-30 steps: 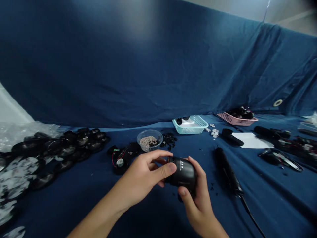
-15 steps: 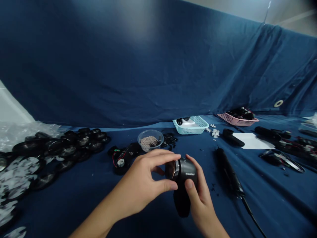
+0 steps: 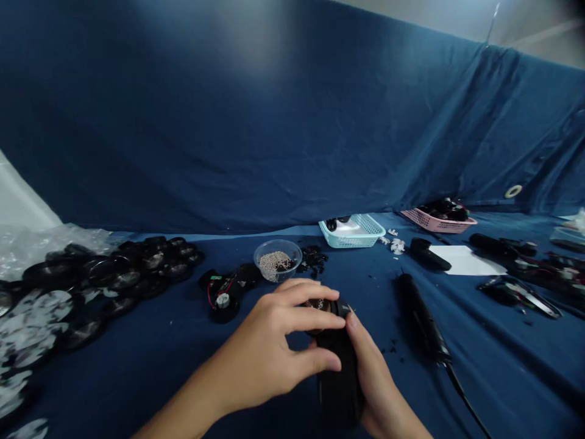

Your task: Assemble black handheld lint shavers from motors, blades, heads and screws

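The black device [image 3: 339, 387] stands above the blue cloth [image 3: 159, 366], between both hands. The right hand [image 3: 377, 384] wraps its side, thumb near the top, other fingers hidden. The left hand [image 3: 278, 341] half curls over its head, thumb spread; whether it grips, I cannot tell.

Dim o/all, w/ a hazy pale glare patch up top on the blue backdrop [image 3: 256, 122] and brightest light top R, though that extreme corner goes dark. Soft shadow L of the corded tool [image 3: 421, 317]; held blk device [image 3: 340, 384] loses detail. Wide-angle distort. stretches edges, far-R clutter [image 3: 553, 268] looks soft.
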`<action>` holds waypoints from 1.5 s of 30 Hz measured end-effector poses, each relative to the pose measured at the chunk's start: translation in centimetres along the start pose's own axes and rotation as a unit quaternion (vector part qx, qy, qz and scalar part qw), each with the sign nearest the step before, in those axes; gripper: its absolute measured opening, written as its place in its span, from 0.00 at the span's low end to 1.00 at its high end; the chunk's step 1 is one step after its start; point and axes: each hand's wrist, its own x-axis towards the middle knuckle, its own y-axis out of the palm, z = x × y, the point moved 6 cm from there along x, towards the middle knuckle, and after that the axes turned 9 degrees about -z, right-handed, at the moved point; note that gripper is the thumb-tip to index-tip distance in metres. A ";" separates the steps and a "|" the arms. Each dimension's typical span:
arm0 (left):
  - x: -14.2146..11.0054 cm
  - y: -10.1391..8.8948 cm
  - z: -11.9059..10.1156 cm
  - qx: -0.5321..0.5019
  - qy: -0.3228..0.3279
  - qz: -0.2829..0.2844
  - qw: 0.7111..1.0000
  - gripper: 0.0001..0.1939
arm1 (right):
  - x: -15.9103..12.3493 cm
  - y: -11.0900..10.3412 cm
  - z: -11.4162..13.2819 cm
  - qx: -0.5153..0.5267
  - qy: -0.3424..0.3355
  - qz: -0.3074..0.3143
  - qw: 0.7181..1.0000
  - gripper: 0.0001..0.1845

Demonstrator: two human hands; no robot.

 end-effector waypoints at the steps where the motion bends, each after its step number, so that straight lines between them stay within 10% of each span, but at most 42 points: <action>1: 0.0 0.0 -0.2 -0.014 0.021 -0.006 1.000 0.18 | 0.0 0.0 -0.2 0.000 0.008 -0.006 1.000 0.36; 20: -0.5 0.1 0.9 0.153 -0.018 -0.094 0.984 0.24 | 0.0 -0.1 -1.2 -0.024 0.053 0.011 0.998 0.42; 25: -0.5 0.2 1.3 0.093 -0.084 -0.114 0.986 0.24 | 0.6 -0.6 -0.1 -0.077 -0.114 -0.011 0.990 0.29; 33: -0.5 0.3 2.4 -0.096 -0.216 -0.081 0.968 0.25 | -0.4 -0.9 1.3 -0.245 -0.387 0.033 0.888 0.29; 45: -0.8 0.3 2.2 -0.119 -0.187 -0.101 0.970 0.24 | -0.4 -0.9 1.8 -0.221 -0.356 0.050 0.907 0.28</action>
